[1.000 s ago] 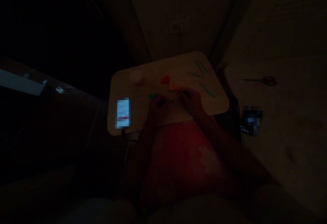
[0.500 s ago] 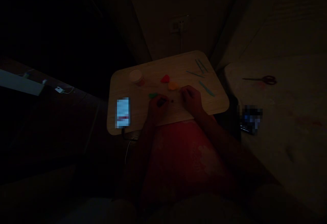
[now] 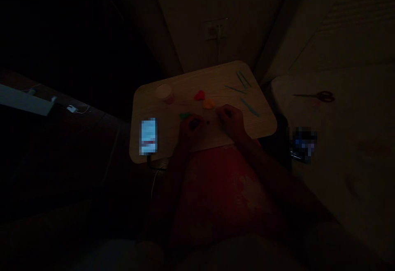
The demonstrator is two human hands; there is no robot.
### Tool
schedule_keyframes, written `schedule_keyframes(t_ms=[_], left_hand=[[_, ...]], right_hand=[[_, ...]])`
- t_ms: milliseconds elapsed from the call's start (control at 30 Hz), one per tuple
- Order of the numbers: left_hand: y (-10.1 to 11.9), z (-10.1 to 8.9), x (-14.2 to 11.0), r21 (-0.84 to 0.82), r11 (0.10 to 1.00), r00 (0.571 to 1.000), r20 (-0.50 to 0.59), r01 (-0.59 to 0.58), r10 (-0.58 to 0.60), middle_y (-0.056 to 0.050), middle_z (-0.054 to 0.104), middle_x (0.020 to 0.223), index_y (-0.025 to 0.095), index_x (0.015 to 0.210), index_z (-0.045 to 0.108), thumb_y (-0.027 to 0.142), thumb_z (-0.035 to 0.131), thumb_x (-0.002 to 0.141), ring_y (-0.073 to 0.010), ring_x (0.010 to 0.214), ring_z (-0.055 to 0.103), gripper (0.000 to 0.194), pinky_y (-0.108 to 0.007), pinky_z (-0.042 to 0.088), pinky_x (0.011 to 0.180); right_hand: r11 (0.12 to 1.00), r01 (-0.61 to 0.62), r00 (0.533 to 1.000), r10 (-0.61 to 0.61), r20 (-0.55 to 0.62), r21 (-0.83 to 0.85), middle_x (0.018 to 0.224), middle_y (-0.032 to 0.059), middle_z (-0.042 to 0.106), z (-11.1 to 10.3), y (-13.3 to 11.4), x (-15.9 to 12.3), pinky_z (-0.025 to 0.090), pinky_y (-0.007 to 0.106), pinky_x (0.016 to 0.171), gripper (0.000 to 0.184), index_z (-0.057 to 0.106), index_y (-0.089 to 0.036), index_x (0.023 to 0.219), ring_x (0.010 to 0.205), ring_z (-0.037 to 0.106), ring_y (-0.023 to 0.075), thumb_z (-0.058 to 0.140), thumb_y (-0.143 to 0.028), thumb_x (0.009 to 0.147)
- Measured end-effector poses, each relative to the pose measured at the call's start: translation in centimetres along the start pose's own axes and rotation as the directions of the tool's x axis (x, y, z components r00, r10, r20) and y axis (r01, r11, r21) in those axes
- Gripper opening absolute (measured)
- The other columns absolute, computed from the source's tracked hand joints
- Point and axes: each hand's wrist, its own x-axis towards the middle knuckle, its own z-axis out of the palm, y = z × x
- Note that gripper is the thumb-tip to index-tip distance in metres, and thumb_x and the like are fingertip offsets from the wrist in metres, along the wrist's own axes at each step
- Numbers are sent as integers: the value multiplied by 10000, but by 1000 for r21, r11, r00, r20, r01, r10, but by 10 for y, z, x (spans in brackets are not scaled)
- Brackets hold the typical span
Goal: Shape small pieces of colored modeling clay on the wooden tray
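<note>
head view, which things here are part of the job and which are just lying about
Part of the job:
left hand
right hand
dark speck
green lump
red lump
orange lump
teal tools
pale tub

Lying about:
phone
scissors
blurred object

Phone (image 3: 148,136) on left of wooden tabletop (image 3: 216,77), jar (image 3: 164,93) behind it, scissors (image 3: 314,96) farther right
</note>
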Motion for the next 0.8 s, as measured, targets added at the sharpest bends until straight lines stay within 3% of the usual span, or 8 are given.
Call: schedule_keyframes(t_ms=[200, 367, 567, 800], left_hand=[[0, -1, 0, -23, 1000, 1000, 21, -7, 7, -18, 730, 870, 194, 852, 681, 192, 695, 811, -161, 810, 673, 43, -272, 537, 764], [0, 0, 0, -24, 1000, 1000, 17, -6, 6, -15, 725, 860, 195, 842, 676, 192, 691, 806, -159, 802, 665, 39, -272, 533, 752], [0, 0, 0, -14, 1000, 999, 27, 21, -21, -14, 723, 871, 198, 862, 681, 208, 685, 811, -162, 813, 662, 52, -270, 532, 749], [1, -1, 0, 18, 1000, 1000, 15, 9, -9, -14, 731, 874, 199, 861, 686, 198, 693, 809, -165, 819, 667, 53, -281, 536, 774]], right_hand=[[999, 35, 999, -34, 15, -35, 582, -24, 470, -2, -2, -1, 322, 300, 583, 436, 507, -223, 634, 579, 441, 139, 516, -491, 978], [998, 50, 999, -50, 17, -39, 627, -5, 528, -2, 0, 0, 372, 304, 626, 445, 570, -219, 721, 611, 492, 153, 407, -499, 1026], [999, 27, 999, -26, 23, -25, 669, 6, 598, 0, 5, 0, 431, 315, 655, 366, 682, -212, 841, 629, 559, 166, 460, -449, 1009], [993, 115, 993, -114, 14, -33, 995, 66, 753, -1, 4, 2, 522, 362, 848, 217, 778, -233, 1002, 917, 676, 210, 600, -323, 918]])
